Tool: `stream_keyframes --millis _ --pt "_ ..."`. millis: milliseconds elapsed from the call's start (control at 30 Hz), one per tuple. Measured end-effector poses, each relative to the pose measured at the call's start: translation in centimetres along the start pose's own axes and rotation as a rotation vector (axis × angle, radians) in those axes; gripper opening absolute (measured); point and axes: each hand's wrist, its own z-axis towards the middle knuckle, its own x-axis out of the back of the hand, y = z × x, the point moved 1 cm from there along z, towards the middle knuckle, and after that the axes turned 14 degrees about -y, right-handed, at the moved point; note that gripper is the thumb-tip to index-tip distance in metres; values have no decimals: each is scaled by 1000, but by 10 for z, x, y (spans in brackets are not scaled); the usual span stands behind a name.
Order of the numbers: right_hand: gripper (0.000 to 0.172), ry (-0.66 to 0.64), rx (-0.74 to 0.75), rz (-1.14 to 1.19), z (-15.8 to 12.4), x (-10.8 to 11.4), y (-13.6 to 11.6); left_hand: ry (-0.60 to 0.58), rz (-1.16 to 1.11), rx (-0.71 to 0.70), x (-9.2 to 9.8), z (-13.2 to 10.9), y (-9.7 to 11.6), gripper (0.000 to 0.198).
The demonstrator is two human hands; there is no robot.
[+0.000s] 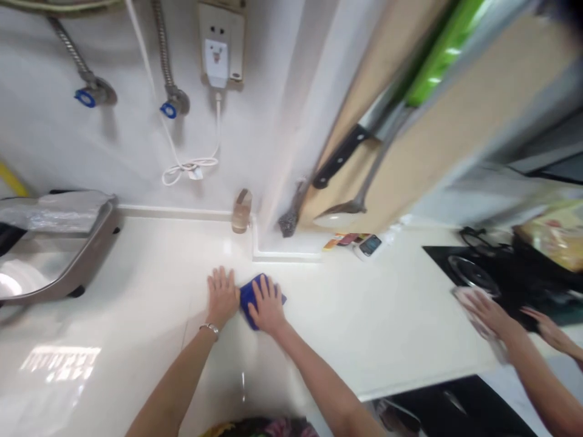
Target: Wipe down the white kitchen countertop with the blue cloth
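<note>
A folded blue cloth [250, 298] lies on the white countertop [355, 315] near the wall corner. My right hand [267, 306] rests flat on top of it, fingers spread. Just left of the cloth, my left hand [221, 297] lies palm down on the counter with its fingers apart and nothing in it; a bracelet [210, 329] circles that wrist. Behind the hands, a small glass jar [241, 211] stands against the wall.
At the right, another person's hand presses a pale cloth [478, 309] beside the black stove [510, 279]. A dish rack [91, 261] stands left. A knife [341, 156] and ladle [346, 207] hang in front of a board, above a small device [368, 246].
</note>
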Motion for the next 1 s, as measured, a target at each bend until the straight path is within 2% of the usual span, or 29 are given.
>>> stream_keyframes --millis 100,200,400,500,567,667,767,900,1000 --pt "74 19 81 1 -49 -12 20 44 -23 -18 -1 3 -2 57" --pt "72 36 10 8 -96 -22 62 74 -29 -31 -2 6 -3 57" --pt "66 92 -461 -2 -193 -34 179 105 1 -33 3 9 2 59" --pt "64 97 -672 -37 -234 -42 224 97 -7 -29 6 9 6 60" --pt "65 95 -774 -63 -250 -45 248 76 -3 -34 6 10 8 60" --pt "65 101 -890 -64 -255 -44 279 66 22 -47 5 11 9 61" --pt "65 142 -1018 -21 -237 -36 305 66 43 -60 2 12 9 61" --pt "68 247 -1270 89 -185 -20 323 56 49 -65 2 13 9 61" --pt "69 273 -1292 138 -132 -7 325 59 54 -71 2 14 9 62"
